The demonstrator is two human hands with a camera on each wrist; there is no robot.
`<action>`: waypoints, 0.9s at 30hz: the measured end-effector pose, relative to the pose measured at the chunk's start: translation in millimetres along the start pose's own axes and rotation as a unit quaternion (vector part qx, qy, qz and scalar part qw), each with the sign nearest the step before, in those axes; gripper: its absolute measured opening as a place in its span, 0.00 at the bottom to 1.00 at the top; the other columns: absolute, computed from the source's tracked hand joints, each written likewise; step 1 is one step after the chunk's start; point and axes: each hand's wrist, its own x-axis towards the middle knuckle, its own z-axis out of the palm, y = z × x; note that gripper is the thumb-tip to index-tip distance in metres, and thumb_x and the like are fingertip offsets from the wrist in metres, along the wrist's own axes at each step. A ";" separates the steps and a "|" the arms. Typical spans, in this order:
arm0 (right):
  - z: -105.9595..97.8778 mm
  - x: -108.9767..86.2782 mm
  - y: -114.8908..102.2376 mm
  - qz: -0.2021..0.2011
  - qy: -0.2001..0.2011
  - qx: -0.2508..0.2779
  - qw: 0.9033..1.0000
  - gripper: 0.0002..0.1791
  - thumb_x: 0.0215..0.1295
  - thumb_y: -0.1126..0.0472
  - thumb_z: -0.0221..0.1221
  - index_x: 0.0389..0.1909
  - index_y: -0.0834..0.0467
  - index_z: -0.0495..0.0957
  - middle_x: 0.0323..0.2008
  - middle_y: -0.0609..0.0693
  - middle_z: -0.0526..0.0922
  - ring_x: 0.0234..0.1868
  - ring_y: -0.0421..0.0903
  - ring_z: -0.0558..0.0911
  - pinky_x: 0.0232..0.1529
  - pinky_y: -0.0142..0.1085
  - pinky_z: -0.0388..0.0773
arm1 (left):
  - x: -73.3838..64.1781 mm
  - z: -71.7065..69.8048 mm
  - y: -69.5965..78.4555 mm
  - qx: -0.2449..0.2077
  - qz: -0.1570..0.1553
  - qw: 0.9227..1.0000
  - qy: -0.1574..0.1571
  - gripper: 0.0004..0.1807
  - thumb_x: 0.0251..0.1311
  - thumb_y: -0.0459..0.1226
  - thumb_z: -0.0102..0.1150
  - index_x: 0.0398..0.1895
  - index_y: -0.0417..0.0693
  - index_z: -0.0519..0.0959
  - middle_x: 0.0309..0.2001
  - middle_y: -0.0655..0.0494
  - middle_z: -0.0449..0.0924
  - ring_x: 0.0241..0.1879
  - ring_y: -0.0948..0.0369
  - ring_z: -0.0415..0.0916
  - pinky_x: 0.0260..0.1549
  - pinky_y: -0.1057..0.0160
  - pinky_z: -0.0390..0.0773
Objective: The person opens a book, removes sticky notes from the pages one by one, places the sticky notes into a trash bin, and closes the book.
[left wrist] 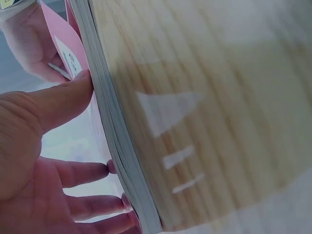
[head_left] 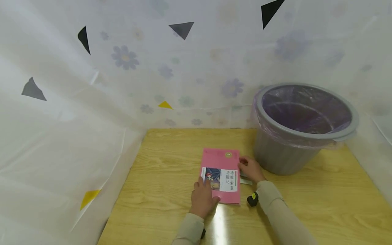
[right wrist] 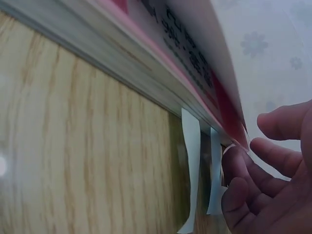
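Note:
A pink book (head_left: 221, 159) with Chinese lettering and a picture panel lies on the wooden table. My left hand (head_left: 202, 199) rests at its lower left, fingers extended on the cover. In the left wrist view, the thumb (left wrist: 68, 100) touches the cover beside the page edges (left wrist: 117, 126). My right hand (head_left: 251, 168) is at the book's upper right edge, fingers bent. The right wrist view has these fingertips (right wrist: 235, 161) at the corner, the thumb apart; their hold is unclear. Pale strips (right wrist: 192, 165) stick out from beneath or within the book.
A grey bin (head_left: 280, 153) lined with a purple bag stands at the right rear, close beyond my right hand. A small black object (head_left: 252, 199) with a yellow mark is by my right wrist. Pale flowered sheeting (head_left: 196, 68) walls the table's back.

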 end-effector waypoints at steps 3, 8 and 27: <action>1.9 0.4 -0.6 0.005 0.001 0.004 1.000 0.23 0.69 0.58 0.56 0.61 0.65 0.75 0.52 0.63 0.82 0.52 0.57 0.80 0.54 0.50 0.80 | -0.7 0.1 -1.8 -0.003 -0.001 1.000 -0.002 0.44 0.46 0.54 0.75 0.62 0.36 0.72 0.67 0.32 0.65 0.59 0.40 0.71 0.47 0.44 0.83; 4.0 -1.9 -1.7 0.013 -0.001 -0.002 1.000 0.23 0.70 0.55 0.55 0.61 0.64 0.76 0.55 0.63 0.82 0.56 0.58 0.80 0.58 0.52 0.78 | -4.5 -0.7 -5.8 -0.003 -0.006 1.000 -0.011 0.44 0.48 0.54 0.74 0.64 0.37 0.71 0.68 0.33 0.65 0.60 0.40 0.70 0.47 0.43 0.82; 11.4 -14.6 -23.4 0.021 -0.009 0.034 0.999 0.26 0.72 0.56 0.53 0.67 0.63 0.70 0.55 0.63 0.81 0.55 0.57 0.80 0.57 0.50 0.80 | -8.1 -2.1 -25.7 0.024 0.019 0.999 -0.016 0.44 0.53 0.60 0.67 0.67 0.42 0.71 0.70 0.36 0.65 0.63 0.42 0.69 0.53 0.44 0.80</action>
